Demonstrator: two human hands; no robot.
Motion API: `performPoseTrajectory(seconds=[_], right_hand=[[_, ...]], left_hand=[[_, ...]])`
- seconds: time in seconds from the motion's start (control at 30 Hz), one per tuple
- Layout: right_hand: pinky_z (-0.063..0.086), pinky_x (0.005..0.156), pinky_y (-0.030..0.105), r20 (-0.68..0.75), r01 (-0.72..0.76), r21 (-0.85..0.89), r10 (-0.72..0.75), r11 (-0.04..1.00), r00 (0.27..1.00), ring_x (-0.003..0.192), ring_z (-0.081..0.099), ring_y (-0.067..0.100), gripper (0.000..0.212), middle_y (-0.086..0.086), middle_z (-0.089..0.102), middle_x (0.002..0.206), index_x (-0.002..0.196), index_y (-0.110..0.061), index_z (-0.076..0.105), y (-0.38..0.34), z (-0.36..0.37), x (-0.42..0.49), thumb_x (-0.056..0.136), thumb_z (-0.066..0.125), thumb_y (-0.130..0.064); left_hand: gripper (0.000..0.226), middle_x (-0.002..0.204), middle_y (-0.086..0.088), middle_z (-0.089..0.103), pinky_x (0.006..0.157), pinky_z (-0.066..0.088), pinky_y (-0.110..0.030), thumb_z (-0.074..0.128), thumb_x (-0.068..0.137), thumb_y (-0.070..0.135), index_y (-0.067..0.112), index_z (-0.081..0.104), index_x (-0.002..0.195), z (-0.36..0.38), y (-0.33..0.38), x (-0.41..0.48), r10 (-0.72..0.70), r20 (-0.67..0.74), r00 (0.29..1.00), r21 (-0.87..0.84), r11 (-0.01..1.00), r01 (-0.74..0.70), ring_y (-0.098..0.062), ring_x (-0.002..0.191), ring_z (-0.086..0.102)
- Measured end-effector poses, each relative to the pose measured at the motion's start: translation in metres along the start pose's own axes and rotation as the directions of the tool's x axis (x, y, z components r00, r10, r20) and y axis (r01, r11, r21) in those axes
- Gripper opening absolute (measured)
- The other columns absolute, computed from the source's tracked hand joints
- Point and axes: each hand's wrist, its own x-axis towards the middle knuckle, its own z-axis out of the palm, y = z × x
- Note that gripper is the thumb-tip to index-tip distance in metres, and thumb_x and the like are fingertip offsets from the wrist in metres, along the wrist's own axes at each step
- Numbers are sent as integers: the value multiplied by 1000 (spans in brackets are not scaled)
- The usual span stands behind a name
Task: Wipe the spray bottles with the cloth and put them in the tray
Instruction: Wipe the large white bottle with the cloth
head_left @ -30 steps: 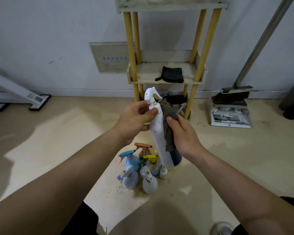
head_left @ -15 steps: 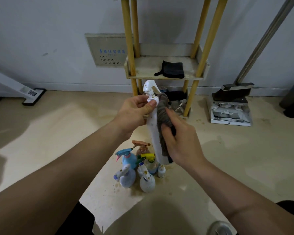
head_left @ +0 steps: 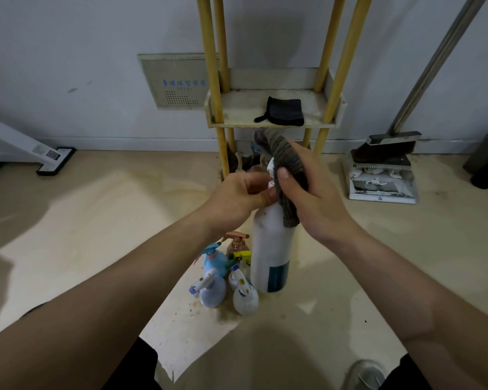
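Here, the left hand is gripping one upright spray bottle by its neck, trigger end upward; the right hand is clamping one cloth over its top.

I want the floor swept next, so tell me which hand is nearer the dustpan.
Right. The right hand, holding the grey cloth over the top of the white bottle, is just left of the dustpan. The left hand grips the neck farther left, beyond the right hand.
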Motion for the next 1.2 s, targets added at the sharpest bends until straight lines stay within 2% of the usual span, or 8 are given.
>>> performPoseTrajectory(seconds=[0.2, 0.3, 0.5, 0.67, 0.77, 0.93, 1.07, 1.2], right_hand=[[55, 80, 21, 197, -80, 105, 58, 991, 979, 96, 67, 4, 27, -17, 70, 98, 117, -20, 64, 9, -35, 12, 92, 69, -13], [55, 69, 21, 151, -127, 184, 100, 975, 983, 80, 67, 3, 9, -16, 71, 79, 96, -24, 68, 6, -33, 12, 93, 61, -29], [58, 81, 33, 62, -340, 346, 340, 875, 938, 89, 74, 16, 20, -1, 77, 90, 93, -19, 72, 11, -27, 15, 101, 57, -28], [57, 85, 31, 146, -129, 49, 121, 990, 982, 98, 70, 15, 21, 3, 74, 101, 113, -17, 71, 12, -32, 13, 92, 70, -23], [56, 87, 31, 167, -59, -86, 73, 995, 983, 102, 68, 11, 38, -3, 72, 106, 120, -18, 69, 12, -33, 13, 86, 73, -34], [54, 71, 28, 105, -269, 78, 260, 960, 960, 82, 68, 5, 7, -12, 71, 82, 95, -27, 70, 11, -33, 13, 97, 64, -23], [58, 90, 48, -31, -421, 147, 430, 895, 902, 95, 71, 25, 11, 3, 76, 95, 95, -19, 74, 17, -32, 15, 90, 66, -26], [56, 91, 57, -218, -466, 281, 529, 839, 820, 99, 69, 30, 11, 9, 72, 100, 101, -15, 70, 19, -40, 14, 95, 62, -17]], left_hand=[[18, 108, -5, 76, 96, 54, -28, 61, 97, 7, 7, 73, 110, 5, -2, -1, -2, 83, 997, 85, 996, -6, -14, 106, 70], [14, 97, 3, 76, 86, 55, -20, 64, 95, 6, 13, 74, 102, 7, -2, -1, -14, 90, 996, 88, 996, 6, -4, 94, 71], [11, 97, -3, 77, 80, 56, -21, 66, 95, 12, 12, 76, 101, 16, -7, 2, -17, 53, 998, 125, 992, 10, -6, 89, 70], [16, 102, -1, 78, 87, 57, -23, 65, 96, 13, 10, 76, 108, 13, -10, 4, -26, 6, 1000, 146, 989, 25, -12, 97, 73], [15, 101, -4, 78, 94, 57, -42, 67, 95, 19, 13, 77, 105, 13, -12, 6, -15, -6, 1000, 217, 976, 16, -20, 99, 72], [15, 98, 0, 79, 90, 58, -30, 66, 96, 16, 12, 77, 106, 18, -9, 4, -44, 5, 999, 174, 984, 42, -10, 93, 73], [13, 96, 2, 79, 86, 58, -25, 66, 96, 15, 19, 76, 103, 23, -11, -1, -61, 32, 998, 148, 987, 55, -7, 90, 73], [18, 96, 6, 78, 85, 58, -22, 63, 96, 13, 22, 72, 108, 17, -5, 2, -85, -4, 996, -10, 996, 85, -7, 93, 73]])
